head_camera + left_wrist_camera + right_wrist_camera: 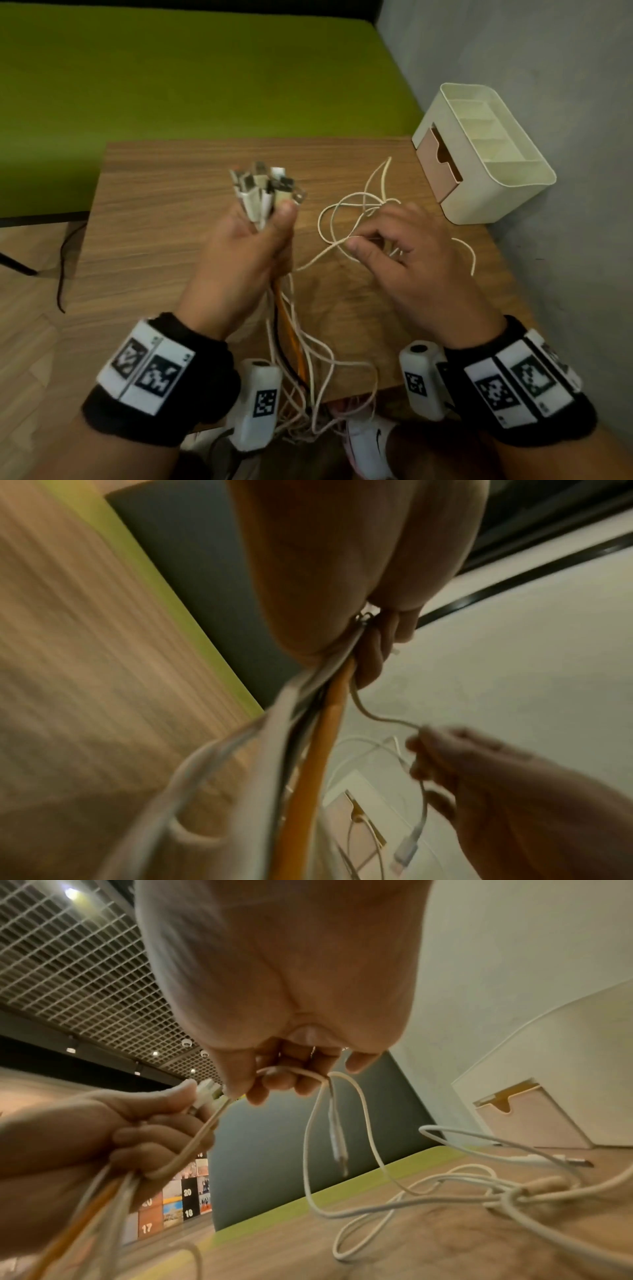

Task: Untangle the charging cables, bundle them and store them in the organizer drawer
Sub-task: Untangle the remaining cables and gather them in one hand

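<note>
Right wrist view alone — white cable [342, 1153] knotted on table [411, 1240].

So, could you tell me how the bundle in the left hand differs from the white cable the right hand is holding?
The bundle is many cables gathered with plugs up; the white cable is one strand. The bundle hangs off the table; the white cable loops loosely on it. The left hand fists the bundle; the right hand pinches the cable.

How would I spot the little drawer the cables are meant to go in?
Look to the far right corner of the wooden table, against the grey wall, where a cream organizer box stands. The drawer sits in its side facing the hands. It is the only pinkish-tan part, pulled slightly out, with a notch cut in its top edge.
</note>
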Motion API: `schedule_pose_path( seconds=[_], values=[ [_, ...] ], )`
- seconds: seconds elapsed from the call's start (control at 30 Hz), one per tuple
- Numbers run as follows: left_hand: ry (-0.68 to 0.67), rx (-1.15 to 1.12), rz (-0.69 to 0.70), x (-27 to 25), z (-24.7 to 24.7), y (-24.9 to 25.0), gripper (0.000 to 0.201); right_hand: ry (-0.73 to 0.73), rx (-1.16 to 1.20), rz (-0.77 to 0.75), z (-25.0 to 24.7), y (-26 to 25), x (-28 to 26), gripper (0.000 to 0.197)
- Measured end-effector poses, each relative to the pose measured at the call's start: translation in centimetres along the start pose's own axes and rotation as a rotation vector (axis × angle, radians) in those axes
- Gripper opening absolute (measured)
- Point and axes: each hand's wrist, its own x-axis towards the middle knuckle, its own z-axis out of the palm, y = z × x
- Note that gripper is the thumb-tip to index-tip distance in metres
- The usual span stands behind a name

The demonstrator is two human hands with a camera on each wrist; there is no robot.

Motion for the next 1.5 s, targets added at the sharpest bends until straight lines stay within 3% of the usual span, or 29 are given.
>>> schedule_pose_path(
  seconds=[0.1,0.23,0.33,0.47,0.6,0.73,0.83,0.9,0.97,1.03,1.1,1.17,1.33,1.5],
  values=[
    [-0.062,0.182,0.062,-0.5,1.1,-0.5,0.021,0.090,0.063,-0.071,0.1,-0.8,0.1,0.015],
    [-0.037,0.309,0.110,-0.9,2.2,-1.2,0.024,0.101,0.127,-0.088,0.4,-1.2,0.1,0.018],
    [-0.075,0.257,0.047,-0.9,2.4,-1.1,0.025,0.090,0.138,-0.061,0.4,-1.2,0.0,0.021],
    [-0.235,0.247,0.006,-0.8,1.9,-0.4,0.025,0.064,0.044,-0.061,-0.2,-0.3,0.0,0.026],
    [-0.258,-0.044,-0.043,-0.6,-0.4,1.0,0.029,0.041,-0.122,-0.069,-0.8,0.6,0.0,0.033],
    [-0.108,-0.100,-0.045,-0.7,-2.5,2.5,0.017,0.093,-0.183,0.046,-2.1,2.5,0.2,0.035],
    [-0.001,0.224,-0.054,-0.5,-1.7,2.0,0.012,0.153,0.042,0.058,-2.9,2.7,0.3,0.026],
    [0.085,0.486,-0.054,-0.1,-1.4,1.1,0.007,0.105,0.147,0.079,-2.8,1.6,0.2,0.015],
    [0.248,0.652,0.009,0.3,-2.2,0.8,0.017,0.025,0.153,0.068,-2.5,0.7,0.0,0.011],
    [0.389,0.735,0.097,0.7,-3.6,1.1,0.027,-0.044,0.084,0.052,-1.8,0.7,-0.2,0.016],
    [0.435,0.738,0.145,0.9,-4.0,1.2,0.022,-0.091,-0.010,0.047,-0.8,1.2,-0.2,0.021],
    [0.377,0.697,0.178,0.8,-2.7,1.1,0.015,-0.094,-0.069,-0.008,0.4,1.2,-0.2,0.020],
    [0.038,0.682,0.196,-0.7,1.9,-0.6,0.012,0.012,-0.095,-0.187,1.6,0.5,0.1,0.019],
    [-0.035,0.508,0.095,-0.7,1.9,-0.6,0.014,0.084,-0.058,-0.220,1.2,0.0,0.5,0.011]
  ],
)
